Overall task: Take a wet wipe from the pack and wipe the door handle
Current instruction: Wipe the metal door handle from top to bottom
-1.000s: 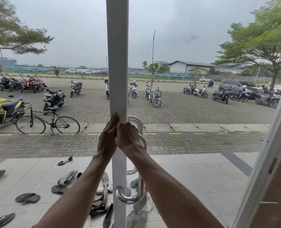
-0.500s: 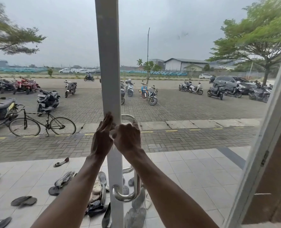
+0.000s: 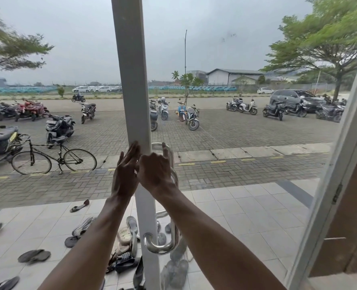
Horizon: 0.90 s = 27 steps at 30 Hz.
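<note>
The left hand lies flat against the tall white door frame post, its fingers straight and close together, pointing up. Just beside it, almost touching, the right hand is at the upper end of the polished steel tubular door handle. Its back faces the camera and its fingers are curled, with one finger raised against the handle's top bend. What those fingers pinch, a wipe or the bar itself, cannot be told. The handle runs down from under the right hand, past the wrist, and curves back into the post below both forearms. Through the glass, below the arms, scattered dark sandals and shoes lie on the pale tiled floor. Out to the left of the left hand a black bicycle stands on brick paving, and parked motorbikes sit farther off beyond the fingertips.
</note>
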{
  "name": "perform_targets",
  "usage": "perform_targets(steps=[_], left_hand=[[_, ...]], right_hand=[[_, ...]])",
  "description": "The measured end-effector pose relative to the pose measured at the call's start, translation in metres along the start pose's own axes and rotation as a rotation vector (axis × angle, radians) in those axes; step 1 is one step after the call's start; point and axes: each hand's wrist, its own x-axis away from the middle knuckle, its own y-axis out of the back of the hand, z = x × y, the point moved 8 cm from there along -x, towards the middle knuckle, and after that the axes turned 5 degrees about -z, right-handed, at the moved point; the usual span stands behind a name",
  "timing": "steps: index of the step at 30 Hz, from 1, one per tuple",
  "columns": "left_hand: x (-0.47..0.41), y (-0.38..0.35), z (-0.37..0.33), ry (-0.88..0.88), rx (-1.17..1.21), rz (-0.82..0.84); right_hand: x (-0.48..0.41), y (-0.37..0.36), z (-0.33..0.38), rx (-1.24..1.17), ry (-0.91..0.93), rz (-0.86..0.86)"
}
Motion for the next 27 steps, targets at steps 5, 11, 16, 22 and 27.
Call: perform_targets(steps=[5,11,16,22,27], left_hand=[[0.001,-0.002,-0.003,0.047,-0.004,-0.029],[0.001,-0.005,-0.001,0.025,-0.017,-0.048],[0.003,-0.007,-0.011,0.063,0.006,-0.095],[0.004,-0.008,-0.011,0.099,-0.013,-0.057],[0.005,-0.010,-0.011,0.140,0.002,-0.060]], right_hand=[[0.020,0.010,-0.034,-0.054,0.039,-0.086],[0.031,0.010,-0.069,-0.058,0.002,-0.093],[0.044,-0.004,-0.083,-0.081,-0.123,-0.106],[0.073,-0.008,-0.101,-0.234,-0.334,-0.227],[0.097,-0.037,-0.116,-0.375,-0.536,-0.114]])
